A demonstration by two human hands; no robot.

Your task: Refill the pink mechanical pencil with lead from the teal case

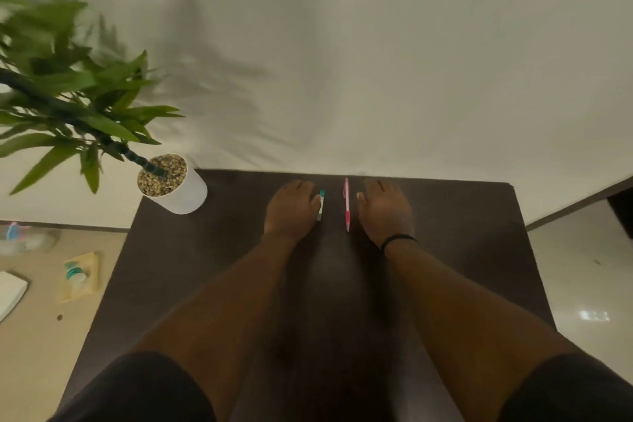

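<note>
The pink mechanical pencil (347,204) lies on the dark table (462,250) near its far edge, pointing away from me. The slim teal lead case (321,205) lies parallel to it, a little to the left. My left hand (291,211) rests flat on the table just left of the case, its thumb touching or nearly touching the case. My right hand (385,211) rests flat just right of the pencil, a small gap between them. Neither hand holds anything. A black band circles my right wrist.
A white pot (181,193) filled with pebbles and holding a leafy green plant stands at the table's far left corner. A pale wall lies right behind the table. On the floor to the left are a small box (80,276) and other items.
</note>
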